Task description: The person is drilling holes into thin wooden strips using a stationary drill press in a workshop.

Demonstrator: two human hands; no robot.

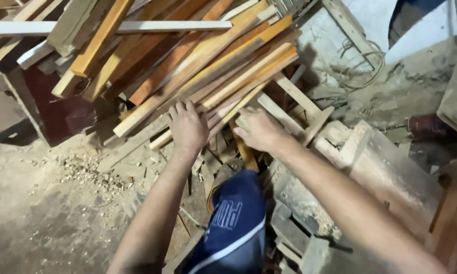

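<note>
Here both hands [188,127] [259,129] on slats [223,86], fingertips hidden.

Dusty floor [40,223] bears wood slats [198,66], seemingly offcuts [294,233]

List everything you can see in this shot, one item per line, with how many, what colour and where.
wooden slats: many, orange to pale tan, piled slantwise across the top and middle
white strip: one, whitish, lying flat across the top of the pile
dark red box: one, maroon, under the pile at left
wire coil: one, grey, on the ground at upper right
wood chips: many, pale, scattered on the dusty floor at left
offcuts: several, grey-brown, lower middle
left hand: one, flat on the slats
right hand: one, gripping a slat end
knee in blue shorts: one, bottom centre
</note>
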